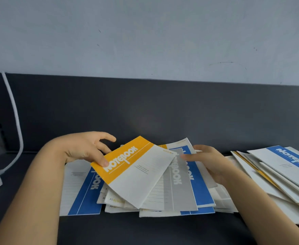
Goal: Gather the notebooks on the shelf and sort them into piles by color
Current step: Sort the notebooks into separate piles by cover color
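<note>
Shelf (145, 230): dark, lying across the whole foreground and carrying all items.

Blue notebook (85, 197): lying flat at near left, its right edge meeting the heap.

Heap (163, 207): mixed colours, unsorted, sitting at centre; a grey notebook (178, 183) is showing near the top.

Yellow notebook (134, 170): tilting up off the heap, lifted at its yellow corner.

Left hand (85, 149): pinching that corner, thumb on the cover, fingers curling behind.

Right hand (210, 163): lying on the heap with fingers nearly straight, gripping nothing, apparently steadying it.

Right heap (278, 170): sprawling at the right, blue and yellow mixed.

Cable (16, 121): white, hanging at far left.

Wall (145, 32): pale, standing behind.

Step, as judged: one yellow is being pulled out for sorting. The next move is calling for a separate spot for yellows.
</note>
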